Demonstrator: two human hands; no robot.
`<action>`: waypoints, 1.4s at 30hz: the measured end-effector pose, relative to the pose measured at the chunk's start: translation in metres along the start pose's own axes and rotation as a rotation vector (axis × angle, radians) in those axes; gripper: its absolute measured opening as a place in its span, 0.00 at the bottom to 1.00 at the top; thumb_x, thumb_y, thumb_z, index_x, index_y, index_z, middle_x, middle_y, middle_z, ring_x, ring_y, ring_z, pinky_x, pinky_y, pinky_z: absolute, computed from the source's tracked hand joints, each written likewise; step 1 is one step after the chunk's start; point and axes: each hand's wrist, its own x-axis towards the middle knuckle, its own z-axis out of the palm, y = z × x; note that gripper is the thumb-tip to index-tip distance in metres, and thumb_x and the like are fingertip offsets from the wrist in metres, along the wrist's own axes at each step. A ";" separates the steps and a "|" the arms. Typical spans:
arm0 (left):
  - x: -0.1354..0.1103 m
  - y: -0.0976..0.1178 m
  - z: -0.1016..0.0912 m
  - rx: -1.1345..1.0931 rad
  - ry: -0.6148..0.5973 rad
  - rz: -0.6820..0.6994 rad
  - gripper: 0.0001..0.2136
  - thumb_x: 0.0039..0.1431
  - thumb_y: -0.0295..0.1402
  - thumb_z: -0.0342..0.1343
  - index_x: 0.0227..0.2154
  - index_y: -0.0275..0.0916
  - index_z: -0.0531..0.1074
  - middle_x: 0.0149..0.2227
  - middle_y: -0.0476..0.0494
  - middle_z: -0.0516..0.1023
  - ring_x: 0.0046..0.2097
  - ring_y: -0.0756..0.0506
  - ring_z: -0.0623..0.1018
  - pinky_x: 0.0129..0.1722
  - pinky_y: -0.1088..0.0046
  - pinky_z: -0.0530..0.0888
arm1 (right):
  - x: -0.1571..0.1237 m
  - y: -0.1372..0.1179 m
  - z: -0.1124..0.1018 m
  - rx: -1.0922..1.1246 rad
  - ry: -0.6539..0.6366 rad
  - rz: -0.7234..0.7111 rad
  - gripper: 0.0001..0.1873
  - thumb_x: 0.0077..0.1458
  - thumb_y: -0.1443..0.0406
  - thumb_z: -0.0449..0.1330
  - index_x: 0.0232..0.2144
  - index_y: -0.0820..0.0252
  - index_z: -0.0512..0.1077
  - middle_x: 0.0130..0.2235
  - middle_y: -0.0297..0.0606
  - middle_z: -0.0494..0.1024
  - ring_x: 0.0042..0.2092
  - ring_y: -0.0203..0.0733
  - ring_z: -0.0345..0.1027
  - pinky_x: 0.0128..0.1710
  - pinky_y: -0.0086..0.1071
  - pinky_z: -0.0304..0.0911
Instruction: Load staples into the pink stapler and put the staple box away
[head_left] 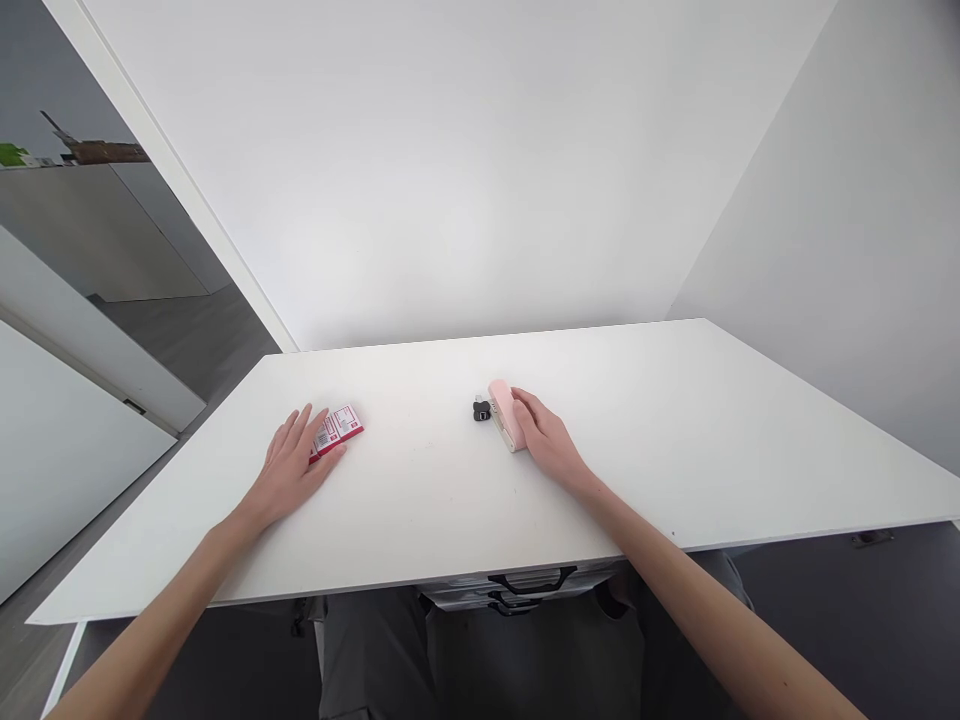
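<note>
1. The pink stapler (505, 414) lies on the white tabletop (675, 430) a little right of the middle, its long axis running from far-left to near-right.
2. My right hand (546, 436) lies against its right side, fingers loosely curled along the body and touching it; I cannot tell whether the hand has closed around it.
3. A small black piece (481, 409) sits just beside the stapler's far-left end, on the side away from my right hand.
4. Well apart to the left, a small red and white box (339, 429) lies flat on the tabletop.
5. My left hand (294, 466) rests open and flat, fingertips over the box's near-left corner.
6. The stapler is nearer my right hand, the box nearer my left.
</note>
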 end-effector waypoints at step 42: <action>0.086 0.109 0.045 0.164 0.182 0.314 0.19 0.72 0.37 0.43 0.53 0.39 0.77 0.54 0.34 0.81 0.58 0.33 0.76 0.60 0.50 0.67 | 0.004 -0.004 0.000 0.023 -0.036 -0.006 0.33 0.70 0.46 0.50 0.68 0.55 0.65 0.67 0.45 0.71 0.64 0.52 0.68 0.60 0.44 0.70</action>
